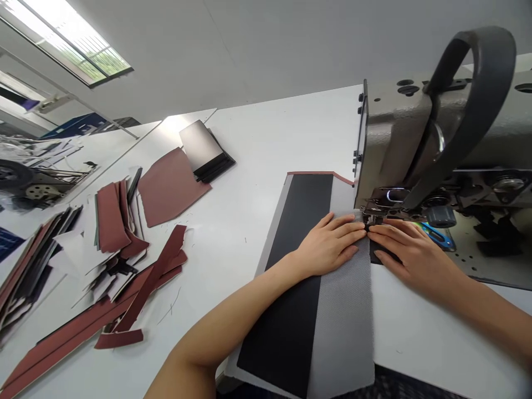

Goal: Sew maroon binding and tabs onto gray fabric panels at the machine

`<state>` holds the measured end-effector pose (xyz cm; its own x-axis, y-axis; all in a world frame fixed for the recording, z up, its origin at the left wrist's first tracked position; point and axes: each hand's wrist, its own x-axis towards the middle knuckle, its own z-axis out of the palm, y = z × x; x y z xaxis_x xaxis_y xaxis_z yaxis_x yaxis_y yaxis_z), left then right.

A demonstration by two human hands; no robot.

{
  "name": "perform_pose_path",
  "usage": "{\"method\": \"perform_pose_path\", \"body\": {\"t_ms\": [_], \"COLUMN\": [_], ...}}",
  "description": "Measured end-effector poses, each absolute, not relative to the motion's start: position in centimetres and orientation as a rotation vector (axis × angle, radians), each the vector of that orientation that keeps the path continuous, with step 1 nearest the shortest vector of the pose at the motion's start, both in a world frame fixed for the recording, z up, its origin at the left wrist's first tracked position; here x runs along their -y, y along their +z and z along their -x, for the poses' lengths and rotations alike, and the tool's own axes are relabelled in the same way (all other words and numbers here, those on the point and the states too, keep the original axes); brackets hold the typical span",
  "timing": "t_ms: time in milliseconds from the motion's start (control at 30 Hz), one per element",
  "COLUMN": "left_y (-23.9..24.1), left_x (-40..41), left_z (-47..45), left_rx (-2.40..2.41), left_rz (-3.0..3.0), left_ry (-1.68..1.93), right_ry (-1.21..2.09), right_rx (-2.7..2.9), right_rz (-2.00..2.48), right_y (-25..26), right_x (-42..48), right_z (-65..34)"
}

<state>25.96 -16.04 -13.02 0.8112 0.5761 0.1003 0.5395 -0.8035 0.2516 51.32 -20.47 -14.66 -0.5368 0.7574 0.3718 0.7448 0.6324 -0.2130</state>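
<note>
A long grey fabric panel (347,310) with a black strip (286,310) along it lies on the white table, its near end hanging at the table's front edge. My left hand (332,243) rests flat on the panel, fingers stretched toward the sewing machine's presser foot (371,219). On the other side of the foot, my right hand (409,249) lies with its fingers extended, fingertips beside the panel's edge. Both hands press down rather than grip. The sewing machine (399,127) stands over the panel's right edge, and its needle is hard to make out.
Brown-red leather pieces (170,188) and a dark stack (203,147) lie on the table's left half. Farther left are piled red strips (141,288) and assorted scraps (37,260). A blue object (436,235) sits under the machine arm. A window (78,39) is at upper left.
</note>
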Motion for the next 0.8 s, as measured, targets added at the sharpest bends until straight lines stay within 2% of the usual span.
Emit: {"method": "perform_pose_path", "body": {"t_ms": [300, 500, 567, 700, 800], "left_y": [-12.7, -12.4, -12.4, -12.5, -12.6], "left_x": [14.5, 12.3, 12.0, 12.0, 12.1], "left_z": [-26.4, -27.3, -27.4, -27.4, -27.4], "left_rx": [-0.864, -0.910, -0.930, -0.937, -0.930], "left_rz": [-2.765, -2.767, -2.766, -2.794, -2.831], "left_ry": [0.292, 0.258, 0.258, 0.284, 0.308], "right_ry": [-0.065, -0.003, -0.018, -0.208, -0.201], "right_rx": [2.371, 2.286, 2.265, 2.060, 1.953], "right_rz": [1.194, 0.908, 1.063, 1.679, 1.914], "right_y": [-15.0, -13.4, -13.1, -13.7, -14.8], "right_x": [19.8, 21.0, 21.5, 20.8, 19.0], "right_z": [-51.8, -52.1, -53.0, -56.0, -57.7]}}
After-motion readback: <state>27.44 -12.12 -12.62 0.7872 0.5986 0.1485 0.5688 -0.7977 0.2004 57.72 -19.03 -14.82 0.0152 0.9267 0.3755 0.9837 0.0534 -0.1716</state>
